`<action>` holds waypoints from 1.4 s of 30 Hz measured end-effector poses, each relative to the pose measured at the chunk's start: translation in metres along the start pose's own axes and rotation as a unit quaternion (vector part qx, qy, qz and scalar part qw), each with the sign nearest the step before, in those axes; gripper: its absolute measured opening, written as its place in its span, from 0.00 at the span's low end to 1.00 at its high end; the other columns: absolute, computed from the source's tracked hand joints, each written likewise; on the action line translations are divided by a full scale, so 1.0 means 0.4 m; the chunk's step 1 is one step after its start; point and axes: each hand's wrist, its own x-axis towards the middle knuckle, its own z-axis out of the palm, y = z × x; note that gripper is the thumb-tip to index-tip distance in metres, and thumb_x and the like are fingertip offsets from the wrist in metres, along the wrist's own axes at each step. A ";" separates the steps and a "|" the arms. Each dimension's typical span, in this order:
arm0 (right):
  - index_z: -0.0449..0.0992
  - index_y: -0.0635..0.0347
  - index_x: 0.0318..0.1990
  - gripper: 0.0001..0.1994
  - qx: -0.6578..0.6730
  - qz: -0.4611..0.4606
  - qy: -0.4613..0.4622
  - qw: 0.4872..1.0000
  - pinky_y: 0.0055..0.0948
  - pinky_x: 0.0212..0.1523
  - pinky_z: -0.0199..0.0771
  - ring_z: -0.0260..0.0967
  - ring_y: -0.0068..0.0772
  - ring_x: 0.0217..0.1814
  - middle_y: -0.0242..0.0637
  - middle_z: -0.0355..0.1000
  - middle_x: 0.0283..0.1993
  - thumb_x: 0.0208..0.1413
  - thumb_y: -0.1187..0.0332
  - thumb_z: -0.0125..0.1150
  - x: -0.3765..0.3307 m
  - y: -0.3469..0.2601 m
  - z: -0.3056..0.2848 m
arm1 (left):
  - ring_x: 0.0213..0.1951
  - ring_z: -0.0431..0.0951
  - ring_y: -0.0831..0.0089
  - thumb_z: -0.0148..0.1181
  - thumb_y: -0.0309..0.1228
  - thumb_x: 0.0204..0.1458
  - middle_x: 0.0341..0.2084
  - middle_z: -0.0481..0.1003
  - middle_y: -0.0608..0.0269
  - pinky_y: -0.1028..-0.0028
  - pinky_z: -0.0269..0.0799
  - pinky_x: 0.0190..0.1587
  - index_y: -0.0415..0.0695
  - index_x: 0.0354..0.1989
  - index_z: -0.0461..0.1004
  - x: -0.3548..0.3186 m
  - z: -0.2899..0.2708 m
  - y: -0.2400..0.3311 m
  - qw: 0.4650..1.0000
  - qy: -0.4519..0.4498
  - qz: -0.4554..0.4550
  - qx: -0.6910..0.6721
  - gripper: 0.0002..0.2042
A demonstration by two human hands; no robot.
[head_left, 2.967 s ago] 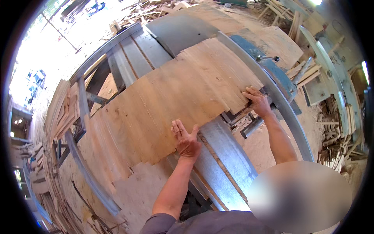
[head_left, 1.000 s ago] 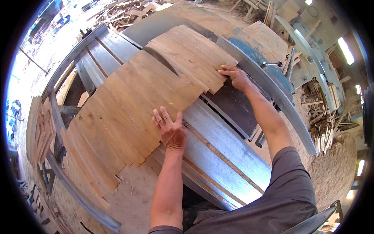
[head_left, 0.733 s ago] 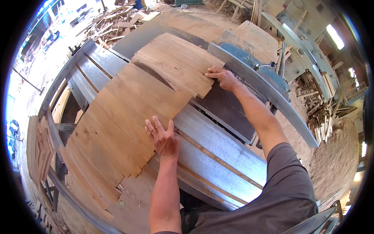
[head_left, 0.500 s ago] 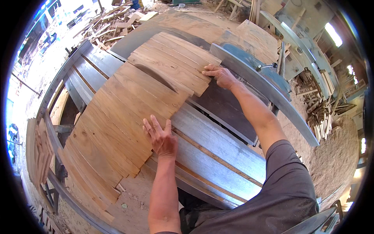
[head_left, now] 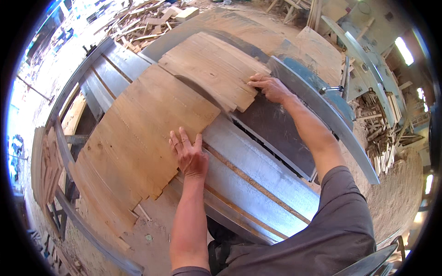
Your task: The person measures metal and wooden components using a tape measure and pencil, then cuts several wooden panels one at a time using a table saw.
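Observation:
A wide wooden panel of glued strips (head_left: 138,129) lies across the metal saw table (head_left: 246,156). My left hand (head_left: 189,154) rests on its near right edge, open, fingers spread. Right of it, beyond a curved saw blade (head_left: 199,89), lies a narrower wooden panel (head_left: 214,66) with a stepped near end. A gap at the blade parts the two panels at their near ends. My right hand (head_left: 271,88) is at the narrower panel's near right corner, index finger stretched over the wood and the other fingers curled at the edge.
A long metal fence (head_left: 322,117) with a clamp handle (head_left: 332,89) runs along the right side. Scrap wood (head_left: 152,23) is heaped at the far left, and more offcuts (head_left: 382,152) lie at the right. Stacked boards (head_left: 46,170) stand at the left edge.
Both panels have shifted slightly away from me over the table. The slit at the blade now runs out through the near edge, parting them. My right hand has moved along with the narrower panel.

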 end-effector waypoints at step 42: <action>0.80 0.62 0.49 0.17 0.077 0.237 0.138 0.959 0.48 0.66 0.68 0.66 0.51 0.67 0.43 0.73 0.60 0.49 0.79 0.64 -0.691 -1.013 0.311 | 0.69 0.56 0.36 0.64 0.29 0.48 0.65 0.65 0.43 0.45 0.53 0.71 0.53 0.45 0.82 0.051 0.046 -0.080 1.000 -0.013 -0.010 -0.024 0.14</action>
